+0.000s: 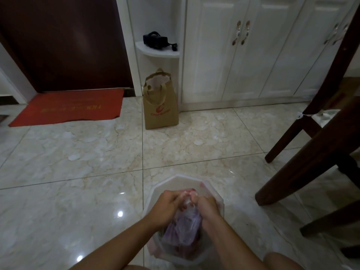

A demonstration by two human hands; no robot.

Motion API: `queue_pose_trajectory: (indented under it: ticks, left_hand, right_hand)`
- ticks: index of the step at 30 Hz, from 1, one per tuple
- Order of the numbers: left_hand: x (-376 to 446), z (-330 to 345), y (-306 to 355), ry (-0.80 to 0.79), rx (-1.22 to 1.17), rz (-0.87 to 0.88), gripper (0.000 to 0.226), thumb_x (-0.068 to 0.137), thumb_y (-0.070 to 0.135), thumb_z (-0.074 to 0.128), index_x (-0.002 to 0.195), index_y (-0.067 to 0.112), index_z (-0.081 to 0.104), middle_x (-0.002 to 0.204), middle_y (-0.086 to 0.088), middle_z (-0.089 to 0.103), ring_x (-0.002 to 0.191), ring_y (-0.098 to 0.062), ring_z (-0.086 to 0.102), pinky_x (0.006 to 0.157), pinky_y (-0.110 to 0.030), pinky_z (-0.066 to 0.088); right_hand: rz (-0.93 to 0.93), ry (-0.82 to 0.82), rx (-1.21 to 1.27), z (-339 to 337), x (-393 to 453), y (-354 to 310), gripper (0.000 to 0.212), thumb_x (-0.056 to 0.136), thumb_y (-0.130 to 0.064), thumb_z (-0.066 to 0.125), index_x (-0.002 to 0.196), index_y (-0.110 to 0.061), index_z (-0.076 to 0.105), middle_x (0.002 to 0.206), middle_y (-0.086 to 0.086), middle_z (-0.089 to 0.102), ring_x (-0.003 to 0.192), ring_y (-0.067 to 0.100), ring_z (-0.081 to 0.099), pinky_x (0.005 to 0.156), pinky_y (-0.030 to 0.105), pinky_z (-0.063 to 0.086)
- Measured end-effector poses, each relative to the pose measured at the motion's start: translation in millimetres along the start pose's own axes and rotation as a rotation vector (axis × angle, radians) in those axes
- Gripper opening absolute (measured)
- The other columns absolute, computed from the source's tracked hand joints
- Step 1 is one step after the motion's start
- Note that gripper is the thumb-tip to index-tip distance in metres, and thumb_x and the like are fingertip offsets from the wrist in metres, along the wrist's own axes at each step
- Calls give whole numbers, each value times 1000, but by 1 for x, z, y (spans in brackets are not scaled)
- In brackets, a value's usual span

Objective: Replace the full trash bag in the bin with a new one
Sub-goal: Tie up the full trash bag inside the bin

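A white bin (169, 185) stands on the tiled floor at the bottom centre. Inside it sits a full, clear trash bag (183, 230) with purple and red waste showing through. My left hand (168, 206) and my right hand (208, 208) meet above the bin. Each grips part of the bag's gathered top, fingers curled round the plastic. The bag's neck is bunched between the two hands. The lower part of the bag stays inside the bin.
A brown paper bag (160, 106) stands by the white cabinet (243, 55). A red doormat (72, 108) lies before a dark door. Dark wooden chair legs (303, 152) stand close on the right. A black device (155, 39) sits on a corner shelf.
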State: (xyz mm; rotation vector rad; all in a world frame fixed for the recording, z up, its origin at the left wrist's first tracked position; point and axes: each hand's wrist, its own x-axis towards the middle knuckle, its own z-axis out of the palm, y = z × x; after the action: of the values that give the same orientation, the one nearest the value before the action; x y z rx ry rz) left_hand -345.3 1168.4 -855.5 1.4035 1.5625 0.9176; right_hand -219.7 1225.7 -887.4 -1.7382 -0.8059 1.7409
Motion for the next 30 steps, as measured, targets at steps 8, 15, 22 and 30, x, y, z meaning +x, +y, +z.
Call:
queue_pose_trajectory:
  ticks: [8,15,22,30]
  left_hand:
    - [3,0,-2,80,-249,-220,20,96,3,51,99,4,71,79,-12,71,70,-15,65,67,-25,54]
    - [5,1,-7,90,-178,-237,17,80,4,76,97,8,74,83,-16,73,74,-15,68,72,-24,58]
    - [6,0,-9,111,240,-61,16,79,18,74,94,23,78,63,16,66,66,6,64,62,-10,49]
    - [1,6,-3,155,-128,-205,28,85,-1,63,88,21,80,77,0,77,75,-15,73,65,-24,58]
  right_hand:
    - [-60,-204,-53,-3,-5,1,22,90,-5,55,92,-8,77,91,17,77,90,33,73,87,46,58]
    - [-196,-187,-193,-11,-8,2,23,94,-12,61,81,-16,79,87,1,79,90,19,73,82,31,59]
    - [-310,-139,-179,-15,-17,3,24,83,-1,71,73,-21,78,79,-4,78,82,10,73,73,18,54]
    - [-356,-141,-93,-13,-24,6,17,81,0,74,85,-15,80,80,-3,78,81,9,74,72,18,57]
